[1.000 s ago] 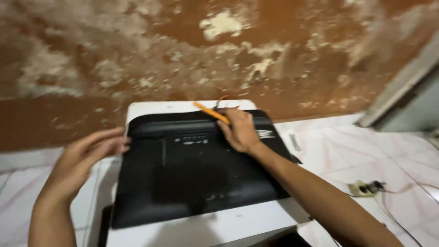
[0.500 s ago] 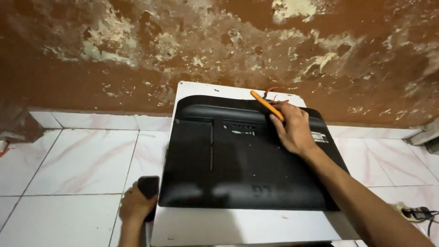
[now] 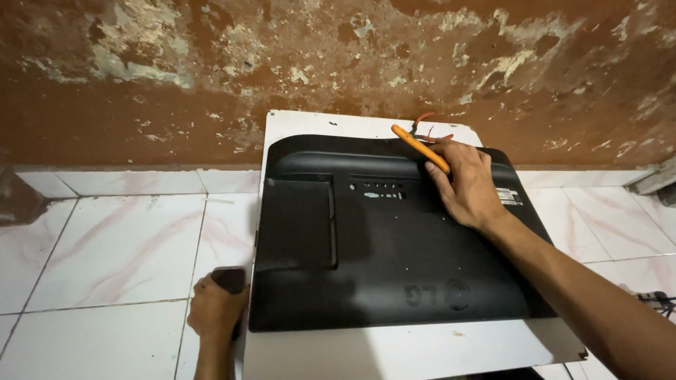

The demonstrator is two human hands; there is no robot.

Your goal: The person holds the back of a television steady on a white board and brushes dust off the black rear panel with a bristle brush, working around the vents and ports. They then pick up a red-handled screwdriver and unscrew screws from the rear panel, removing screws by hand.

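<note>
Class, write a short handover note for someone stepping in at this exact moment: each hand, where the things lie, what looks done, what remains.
Right hand rests on the black monitor back near its top edge, holding an orange-handled tool.
Left hand grips a small dark object on the tiled floor, beside the monitor's lower left corner.
The monitor lies face down on a white board against the wall.
Done: monitor laid flat, tool in hand.
Left: the back cover is still on.
</note>
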